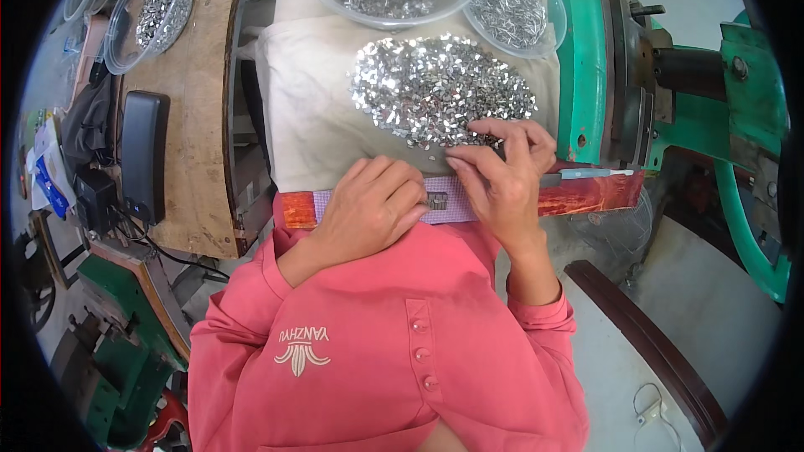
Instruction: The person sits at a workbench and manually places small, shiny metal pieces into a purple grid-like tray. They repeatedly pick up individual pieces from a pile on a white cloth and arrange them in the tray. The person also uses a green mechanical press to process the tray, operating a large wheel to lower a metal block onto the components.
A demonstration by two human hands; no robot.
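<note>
Just below the pile of silvery metal chips point(435, 88), the left hand point(368, 205) curls, fingers together, beside a small grey block point(436, 201). At the pile's lower right edge, the right hand's point(512, 177) thumb and forefinger nearly meet; I cannot tell whether either grips anything.

On the left, a brown wooden table point(194, 109) is seen, and a long black box point(144, 159) is set upon it. Beside the table, a blue and white packet point(52, 186) is laid. Lower down, green metal point(109, 286) is shown. On the right, a big green machine point(581, 75) is placed. Below, a white wire point(653, 412) is left on the floor point(603, 402).
</note>
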